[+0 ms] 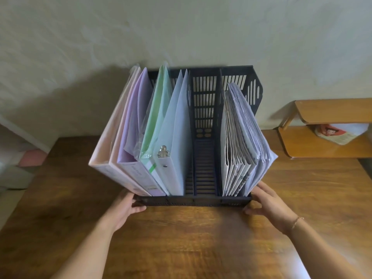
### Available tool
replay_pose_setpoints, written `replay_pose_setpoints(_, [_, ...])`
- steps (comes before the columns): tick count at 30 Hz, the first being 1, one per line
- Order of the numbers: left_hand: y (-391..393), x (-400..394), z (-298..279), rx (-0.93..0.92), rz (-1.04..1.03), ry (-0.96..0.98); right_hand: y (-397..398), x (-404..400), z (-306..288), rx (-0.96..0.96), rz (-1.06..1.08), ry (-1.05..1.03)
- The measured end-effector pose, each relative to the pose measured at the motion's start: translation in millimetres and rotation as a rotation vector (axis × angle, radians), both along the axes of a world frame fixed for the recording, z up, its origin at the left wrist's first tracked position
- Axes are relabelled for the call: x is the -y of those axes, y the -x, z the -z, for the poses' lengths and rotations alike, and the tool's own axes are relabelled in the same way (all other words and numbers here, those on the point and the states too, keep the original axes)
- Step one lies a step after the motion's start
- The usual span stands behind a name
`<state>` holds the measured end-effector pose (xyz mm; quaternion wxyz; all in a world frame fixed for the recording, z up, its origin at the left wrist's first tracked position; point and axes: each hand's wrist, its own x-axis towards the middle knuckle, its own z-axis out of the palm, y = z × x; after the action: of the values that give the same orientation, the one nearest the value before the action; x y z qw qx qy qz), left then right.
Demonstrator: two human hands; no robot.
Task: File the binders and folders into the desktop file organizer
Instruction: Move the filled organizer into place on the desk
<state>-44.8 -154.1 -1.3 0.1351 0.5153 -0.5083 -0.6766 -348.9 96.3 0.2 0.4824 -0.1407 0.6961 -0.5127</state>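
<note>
**Squaring up the loaded organizer**

A wooden table stands against a pale wall, with a small wooden shelf off to my right. On the table sits the dark file organizer, nearly full: pastel binders lean in the left compartments, a stack of paper folders fills the right one, and the slot between them is bare.

My left hand grips the front left corner of the low rim, thumb under the edge and fingers curled round the side. My right hand holds the front right corner the same way.

The filing looks about done, so I judge this step to be positioning the organizer. To do it well I slide both corners evenly and keep the base flat on the wood. The binders tilt left and overhang the side, so any lift or jerk could tip the load.
</note>
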Motion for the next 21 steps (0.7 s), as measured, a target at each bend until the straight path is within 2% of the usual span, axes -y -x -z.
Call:
replay_pose_setpoints(4, [-4.0,4.2,-4.0,-0.031,0.117,-0.078,-5.7,2.8,2.1,-0.055,-0.008,0.011])
replay_pose_setpoints(6, [-1.4,0.8,-2.9,-0.049,0.139,-0.14,-4.7,2.2,4.2,-0.064,0.062,0.024])
replay_pose_setpoints(9, [7.1,-2.6,-0.5,-0.062,0.123,-0.154,1.7,-0.8,4.4,-0.069,0.155,0.012])
replay_pose_setpoints(16, [28.2,-6.4,1.5,-0.171,0.064,-0.217,6.3,-0.3,-4.2,-0.191,0.054,0.001])
replay_pose_setpoints(21, [33.9,-18.3,-0.2,-0.158,0.063,-0.204,16.7,-12.2,-1.1,-0.163,0.076,0.033])
